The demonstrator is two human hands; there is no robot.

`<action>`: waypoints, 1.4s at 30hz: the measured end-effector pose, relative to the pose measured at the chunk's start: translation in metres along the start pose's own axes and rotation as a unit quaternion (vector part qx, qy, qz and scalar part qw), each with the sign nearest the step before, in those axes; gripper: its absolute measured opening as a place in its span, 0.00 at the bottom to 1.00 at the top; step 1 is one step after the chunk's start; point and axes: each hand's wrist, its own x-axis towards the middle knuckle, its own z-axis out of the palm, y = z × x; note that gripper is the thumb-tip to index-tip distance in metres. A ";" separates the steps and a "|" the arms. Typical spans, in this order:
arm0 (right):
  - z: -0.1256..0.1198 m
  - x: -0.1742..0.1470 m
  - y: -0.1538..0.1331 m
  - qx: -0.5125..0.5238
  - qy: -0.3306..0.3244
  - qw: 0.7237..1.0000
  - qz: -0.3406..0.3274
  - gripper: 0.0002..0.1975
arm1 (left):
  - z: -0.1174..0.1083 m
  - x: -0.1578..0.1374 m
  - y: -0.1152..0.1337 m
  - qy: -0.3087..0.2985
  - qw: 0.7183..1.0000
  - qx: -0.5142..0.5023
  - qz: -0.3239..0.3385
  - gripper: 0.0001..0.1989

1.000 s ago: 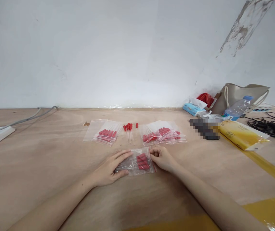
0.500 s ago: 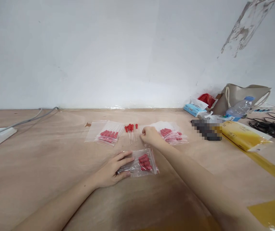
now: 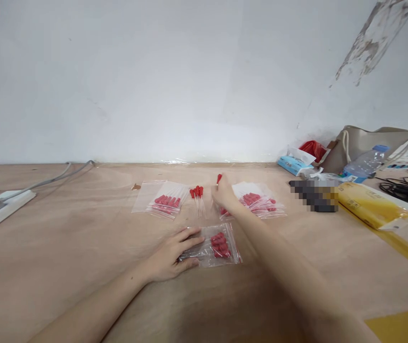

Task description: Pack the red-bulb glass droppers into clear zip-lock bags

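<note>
Between the thumb and fingers of my right hand [image 3: 224, 194] is a dropper with a red rubber bulb [image 3: 219, 179], bulb up and slightly tilted. Its lower part is hidden by the hand. My left hand [image 3: 173, 252] lies with fingers apart on a clear zip bag [image 3: 205, 245] holding several red-bulbed droppers [image 3: 220, 247]. Just left of my right hand, several loose droppers [image 3: 198, 192] lie in a bunch, bulbs away from me. Filled zip bags [image 3: 170, 202] are piled to the left, and another pile of filled bags [image 3: 261, 205] is partly behind my right wrist.
A power strip [image 3: 5, 212] with a grey cable stands at the left edge. At the right are a tissue pack [image 3: 294, 165], a canvas bag [image 3: 335, 152], a plastic bottle [image 3: 366, 162], a yellow packet [image 3: 373, 205], and black cables [image 3: 407, 188]. A wall [image 3: 154, 95] closes the back.
My right hand has picked a dropper off the table from beside the bunch and raised it slightly. My left hand stays on the zip bag. The view has shifted a little.
</note>
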 end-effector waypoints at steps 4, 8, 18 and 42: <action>-0.033 -0.040 0.038 0.296 0.077 0.952 -0.024 0.29 | 0.000 0.000 -0.001 0.001 1.000 -0.001 -0.002 0.23; -0.045 -0.077 0.071 0.393 0.109 0.913 0.007 0.22 | 0.001 0.000 -0.001 0.003 1.000 0.000 -0.002 0.23; -0.024 -0.093 0.076 0.469 0.087 0.877 0.059 0.23 | -0.001 0.000 0.002 0.000 1.000 0.006 -0.011 0.23; -0.029 -0.109 0.081 0.351 -0.093 0.932 -0.001 0.13 | -0.003 0.001 0.005 0.011 1.000 -0.007 -0.016 0.28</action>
